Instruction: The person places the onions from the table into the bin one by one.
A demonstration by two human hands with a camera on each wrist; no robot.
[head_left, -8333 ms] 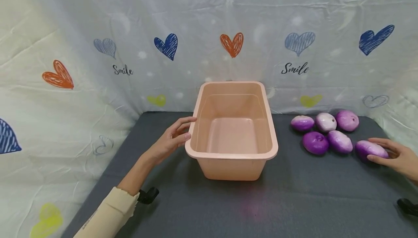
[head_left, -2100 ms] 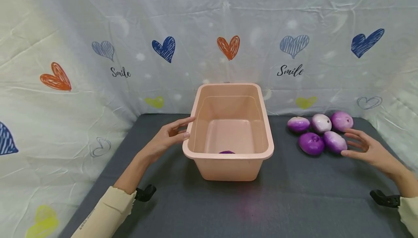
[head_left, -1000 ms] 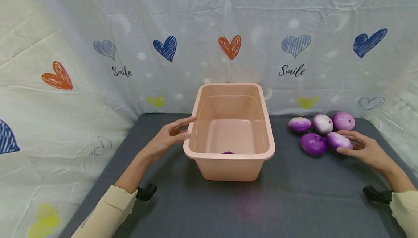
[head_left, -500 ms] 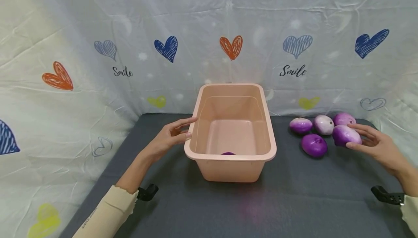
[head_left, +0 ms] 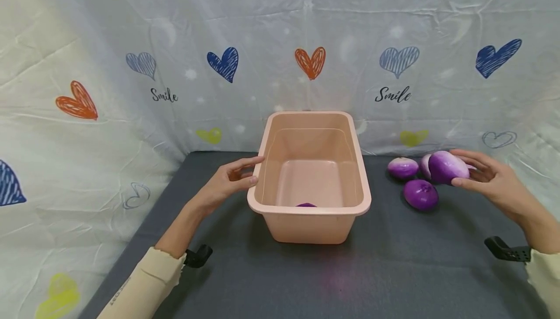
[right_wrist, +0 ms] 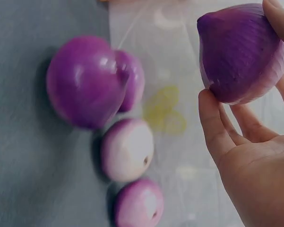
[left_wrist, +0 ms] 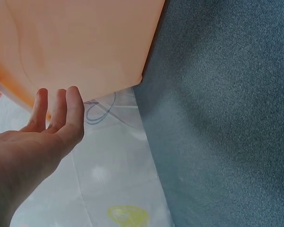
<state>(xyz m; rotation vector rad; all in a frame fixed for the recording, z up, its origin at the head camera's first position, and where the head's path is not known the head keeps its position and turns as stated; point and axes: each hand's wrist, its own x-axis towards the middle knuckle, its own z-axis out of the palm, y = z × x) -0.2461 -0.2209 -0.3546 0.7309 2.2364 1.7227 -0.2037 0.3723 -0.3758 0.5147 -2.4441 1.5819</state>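
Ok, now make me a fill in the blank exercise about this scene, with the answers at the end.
1. The hand at the rim of the peach plastic basin is the person's ____ one.
2. Besides the purple onion in the right hand, ____ more onions lie outside the basin.
3. The English word printed twice on the heart-patterned backdrop is ____.

Missing words: left; four; Smile.

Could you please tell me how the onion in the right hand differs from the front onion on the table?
The held onion is off the table in the right hand, while the front onion rests on it. The held onion pales toward one end; the front onion looks purple all over its visible side. Both are rounded, shiny and outside the tub.
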